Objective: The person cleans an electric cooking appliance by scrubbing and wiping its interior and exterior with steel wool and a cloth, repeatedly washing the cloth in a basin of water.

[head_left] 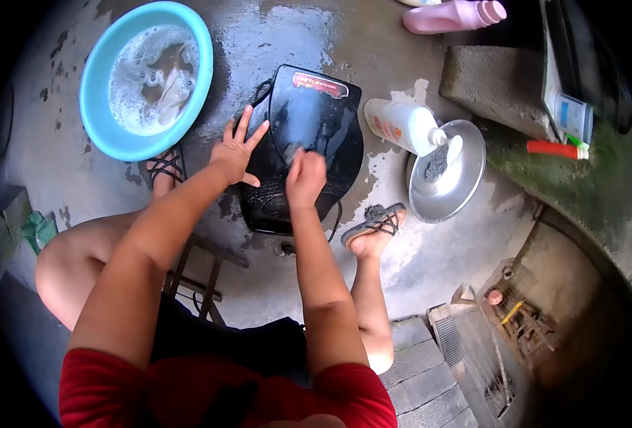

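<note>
A wet black appliance [337, 114] with a glossy surface and a red-and-white label lies on the wet concrete floor. My left hand [238, 150] rests at its left edge with the fingers spread. On the middle of the glossy surface, my right hand [305, 175] is closed, and a small greyish thing shows at its fingertips, too small to name. To the left stands a turquoise basin [90, 107] with foamy water and a pale cloth [175, 95] in it. A white bottle [401, 125] leans towards a metal bowl [466, 189] that holds grey scouring wool [436, 164].
A pink bottle [448, 17] lies at the top right, near a concrete block [494, 87]. A red tube [553, 149] is at the right. My sandalled feet flank the appliance, with a dark tuft [374, 212] by the right sandal. A wooden stool [205, 282] stands below.
</note>
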### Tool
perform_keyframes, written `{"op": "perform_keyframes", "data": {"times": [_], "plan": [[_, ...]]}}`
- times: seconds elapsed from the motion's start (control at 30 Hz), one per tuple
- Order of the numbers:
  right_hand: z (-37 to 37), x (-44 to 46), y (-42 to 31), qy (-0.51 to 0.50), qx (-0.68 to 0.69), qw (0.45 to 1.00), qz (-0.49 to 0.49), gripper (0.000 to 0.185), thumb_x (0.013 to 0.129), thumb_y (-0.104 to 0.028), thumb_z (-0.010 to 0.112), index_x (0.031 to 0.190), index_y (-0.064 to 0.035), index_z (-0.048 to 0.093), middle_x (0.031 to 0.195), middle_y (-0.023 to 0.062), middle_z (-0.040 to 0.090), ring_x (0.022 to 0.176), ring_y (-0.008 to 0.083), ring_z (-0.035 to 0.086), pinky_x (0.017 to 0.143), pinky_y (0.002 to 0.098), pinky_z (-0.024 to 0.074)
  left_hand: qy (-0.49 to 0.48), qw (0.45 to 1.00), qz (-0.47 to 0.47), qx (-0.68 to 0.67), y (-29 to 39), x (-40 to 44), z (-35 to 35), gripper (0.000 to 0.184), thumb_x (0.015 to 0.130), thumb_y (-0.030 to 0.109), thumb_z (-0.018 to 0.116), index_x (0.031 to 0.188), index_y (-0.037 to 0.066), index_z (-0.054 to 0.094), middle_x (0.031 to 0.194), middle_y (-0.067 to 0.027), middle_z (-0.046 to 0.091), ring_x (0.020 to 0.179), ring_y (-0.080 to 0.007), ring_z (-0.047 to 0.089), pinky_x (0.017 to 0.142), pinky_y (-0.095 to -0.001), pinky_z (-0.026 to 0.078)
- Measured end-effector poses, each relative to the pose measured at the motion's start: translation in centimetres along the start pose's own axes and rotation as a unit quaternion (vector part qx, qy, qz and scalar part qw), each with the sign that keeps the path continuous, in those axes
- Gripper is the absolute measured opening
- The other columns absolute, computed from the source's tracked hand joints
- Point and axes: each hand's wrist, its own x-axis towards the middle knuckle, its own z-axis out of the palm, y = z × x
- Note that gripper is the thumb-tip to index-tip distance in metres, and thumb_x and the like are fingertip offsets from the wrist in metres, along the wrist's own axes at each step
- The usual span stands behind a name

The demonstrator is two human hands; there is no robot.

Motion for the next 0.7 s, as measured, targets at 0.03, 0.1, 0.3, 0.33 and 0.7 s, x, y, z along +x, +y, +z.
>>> {"op": "perform_keyframes", "data": {"times": [0.03,0.1,0.3,0.33,0.7], "plan": [[0.4,1.7,-0.3,0.014,0.013,1.0,-0.016,0.01,0.084,-0.009,0.061,0.092,-0.0036,0.063,0.084,0.0138,0.056,0.079,0.0339,0.056,0.069,0.0419,0.0474,-0.011,1.0,-0.006,0.008,0.2,0.0,-0.2,0.135,0.054,0.057,0.081,0.147,0.034,-0.012,0.152,-0.0151,-0.023,0.139,-0.0429,0.015,0.1,-0.0447,0.042],[0.8,4.5,0.0,-0.012,0.021,0.997,-0.074,0.01,0.084,-0.009,0.061,0.092,-0.0035,0.064,0.084,0.0143,0.057,0.079,0.0338,0.057,0.07,0.042,0.0478,-0.019,0.999,-0.022,0.015,0.5,-0.1,-0.9,0.136,0.052,0.056,0.082,0.148,0.029,-0.01,0.152,-0.0165,-0.022,0.139,-0.0431,0.014,0.102,-0.044,0.041],[-0.5,7.0,4.0,0.116,-0.046,0.991,0.041,0.013,0.085,-0.012,0.059,0.084,0.0002,0.063,0.076,0.0151,0.054,0.073,0.0323,0.055,0.065,0.0405,0.0465,-0.018,1.0,-0.017,0.016,0.8,-0.5,-0.8,0.139,0.049,0.058,0.082,0.149,0.024,-0.008,0.152,-0.0193,-0.018,0.139,-0.0458,0.008,0.107,-0.0436,0.034],[-0.2,6.3,1.0,0.074,-0.021,0.99,0.119,0.013,0.086,-0.013,0.06,0.079,-0.0011,0.06,0.078,0.0153,0.055,0.073,0.0324,0.055,0.064,0.0409,0.0452,-0.026,0.999,-0.015,0.019,1.0,-0.6,-0.8,0.139,0.05,0.06,0.081,0.149,0.024,-0.008,0.152,-0.0198,-0.017,0.139,-0.0464,0.008,0.108,-0.0436,0.031],[-2.1,3.1,5.2,0.102,-0.049,0.989,0.095,0.019,0.089,-0.011,0.058,0.076,0.002,0.056,0.079,0.0204,0.054,0.072,0.0365,0.052,0.067,0.0435,0.0443,-0.015,0.999,-0.03,-0.025,0.7,-0.2,-1.3,0.137,0.05,0.052,0.085,0.149,0.028,-0.007,0.153,-0.0162,-0.019,0.139,-0.041,0.016,0.108,-0.041,0.034]]}}
